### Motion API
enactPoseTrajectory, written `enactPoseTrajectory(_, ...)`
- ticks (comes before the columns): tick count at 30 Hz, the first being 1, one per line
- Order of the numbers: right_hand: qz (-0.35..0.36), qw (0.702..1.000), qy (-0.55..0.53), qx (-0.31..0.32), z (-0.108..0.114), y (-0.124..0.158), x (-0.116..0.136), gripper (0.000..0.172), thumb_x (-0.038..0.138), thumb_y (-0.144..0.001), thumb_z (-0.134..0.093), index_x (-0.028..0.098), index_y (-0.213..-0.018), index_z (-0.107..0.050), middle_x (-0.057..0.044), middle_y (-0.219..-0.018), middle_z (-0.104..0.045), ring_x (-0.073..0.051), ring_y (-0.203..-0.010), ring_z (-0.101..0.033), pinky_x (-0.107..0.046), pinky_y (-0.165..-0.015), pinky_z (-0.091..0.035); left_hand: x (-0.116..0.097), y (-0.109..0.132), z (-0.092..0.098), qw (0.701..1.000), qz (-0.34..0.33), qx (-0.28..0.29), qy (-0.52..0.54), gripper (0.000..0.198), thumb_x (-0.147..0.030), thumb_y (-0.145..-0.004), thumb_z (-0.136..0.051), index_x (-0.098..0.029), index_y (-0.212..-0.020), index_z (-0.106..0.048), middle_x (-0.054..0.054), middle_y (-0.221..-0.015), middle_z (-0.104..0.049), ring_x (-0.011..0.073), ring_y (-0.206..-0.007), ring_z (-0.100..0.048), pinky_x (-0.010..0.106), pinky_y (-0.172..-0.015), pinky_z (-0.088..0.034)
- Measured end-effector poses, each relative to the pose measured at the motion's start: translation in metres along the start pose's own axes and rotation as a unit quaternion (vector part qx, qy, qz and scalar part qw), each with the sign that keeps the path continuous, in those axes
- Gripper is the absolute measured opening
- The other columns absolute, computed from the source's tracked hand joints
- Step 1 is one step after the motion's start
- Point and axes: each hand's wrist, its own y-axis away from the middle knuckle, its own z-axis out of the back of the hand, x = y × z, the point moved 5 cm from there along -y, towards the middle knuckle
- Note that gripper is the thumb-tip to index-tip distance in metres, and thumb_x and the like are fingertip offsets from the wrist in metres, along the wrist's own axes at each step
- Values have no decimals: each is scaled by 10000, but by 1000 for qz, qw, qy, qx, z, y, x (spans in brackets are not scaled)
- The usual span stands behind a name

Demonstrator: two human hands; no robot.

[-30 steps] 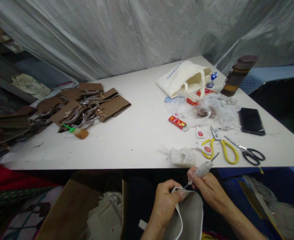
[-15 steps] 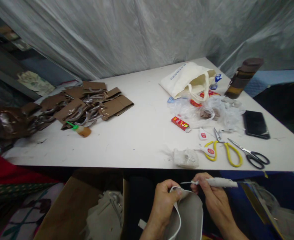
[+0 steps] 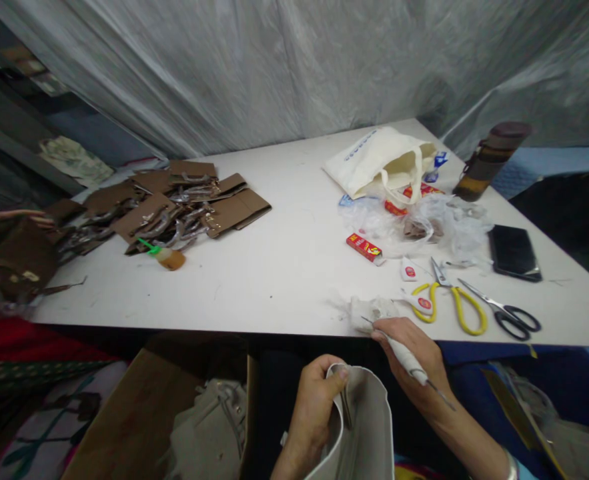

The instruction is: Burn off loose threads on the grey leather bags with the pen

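Observation:
My left hand (image 3: 314, 403) is closed on the rim of a light grey bag (image 3: 369, 413), thumb inside the edge. The bag hangs open in front of the table, and its lower part runs out of view. My right hand (image 3: 417, 357) grips a thin pointed tool with a white-wrapped handle (image 3: 405, 360), which looks like an awl. Its metal tip reaches over the table edge to a whitish wrapped lump (image 3: 371, 312). Whether the tip touches the lump, I cannot tell. Beyond this hand lie yellow-handled scissors (image 3: 458, 310) and black-handled scissors (image 3: 517, 320).
Brown bag pieces (image 3: 149, 213) are heaped at the left, beside a small bottle with a green nozzle (image 3: 169, 258). A cream tote bag (image 3: 364, 160), clear plastic, a red box (image 3: 364, 248), a phone (image 3: 514, 252) and a drinking bottle (image 3: 491, 160) occupy the right. A cardboard box (image 3: 124, 407) stands below.
My right hand has moved up from beside the bag's rim to the table edge, tilting the tool. My left hand and the bag have shifted slightly left. At far left, a brown bag has shifted.

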Motion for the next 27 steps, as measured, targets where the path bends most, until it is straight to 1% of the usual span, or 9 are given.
enactPoseTrajectory(5, 62, 994, 81, 27, -6, -8, 8, 159, 271, -1084, -538, 177, -1085, -667, -76, -927, -719, -246, -848, -617, -374, -777, -465, 6, -2, 4, 998, 37, 16, 53, 414, -387, -526, -967, -143, -732, -704, -5, -631, -639, 134, -580, -535, 261, -616, -409)
enactPoseTrajectory(12, 71, 994, 81, 35, -2, -16, 10, 151, 252, -1085, -533, 163, -1052, -651, -73, -873, -692, -241, -814, -589, -362, -755, -437, 8, -2, 7, 993, 79, 42, 75, 449, -370, -486, -992, -139, -724, -690, 2, -615, -647, 138, -557, -548, 265, -606, -415)
enactPoseTrajectory(14, 66, 996, 64, 12, 4, -15, 12, 138, 258, -1080, -543, 176, -1060, -652, -71, -891, -702, -240, -820, -594, -364, -772, -439, 8, -1, 7, 992, 83, 47, 78, 464, -382, -486, -997, -140, -726, -681, 1, -607, -643, 137, -550, -547, 258, -593, -405)
enactPoseTrajectory(16, 25, 1000, 5, -8, 11, -10, 13, 147, 284, -1080, -543, 198, -1043, -657, -60, -895, -704, -231, -825, -606, -355, -792, -451, 8, -1, 6, 991, 89, 54, 80, 478, -388, -490, -1001, -141, -741, -678, 1, -609, -644, 136, -548, -551, 252, -584, -398)
enactPoseTrajectory(18, -65, 992, -107, 11, 11, -2, 10, 215, 330, -1094, -505, 216, -991, -655, -40, -867, -694, -213, -816, -627, -332, -787, -473, 7, -1, 5, 991, 89, 63, 82, 480, -387, -502, -1001, -142, -756, -676, -1, -616, -645, 133, -549, -552, 250, -588, -402)
enactPoseTrajectory(20, -165, 959, -226, 53, 3, 9, 7, 304, 385, -1107, -457, 223, -933, -645, -17, -799, -670, -195, -774, -639, -305, -751, -489, 7, -1, 5, 990, 88, 72, 80, 469, -390, -527, -995, -140, -761, -675, 1, -626, -650, 131, -550, -554, 251, -595, -411)
enactPoseTrajectory(22, -231, 923, -295, 82, -6, 19, 4, 360, 440, -1102, -448, 220, -893, -641, 0, -735, -643, -184, -730, -629, -287, -720, -490, 8, -1, 5, 991, 86, 78, 72, 456, -402, -557, -984, -133, -765, -681, 9, -631, -655, 131, -553, -557, 253, -599, -416)
enactPoseTrajectory(24, -257, 906, -323, 95, -11, 26, 2, 389, 481, -1086, -469, 214, -863, -643, 2, -720, -630, -183, -733, -619, -280, -719, -484, 9, -2, 5, 991, 84, 78, 65, 452, -403, -565, -982, -126, -768, -689, 14, -636, -659, 132, -556, -560, 253, -601, -417)
enactPoseTrajectory(27, -260, 896, -343, 111, -16, 30, 1, 410, 493, -1077, -481, 206, -832, -643, -7, -760, -626, -183, -770, -610, -276, -735, -473, 11, -1, 5, 991, 85, 74, 67, 451, -395, -555, -987, -128, -762, -689, 13, -638, -663, 130, -558, -559, 251, -604, -416)
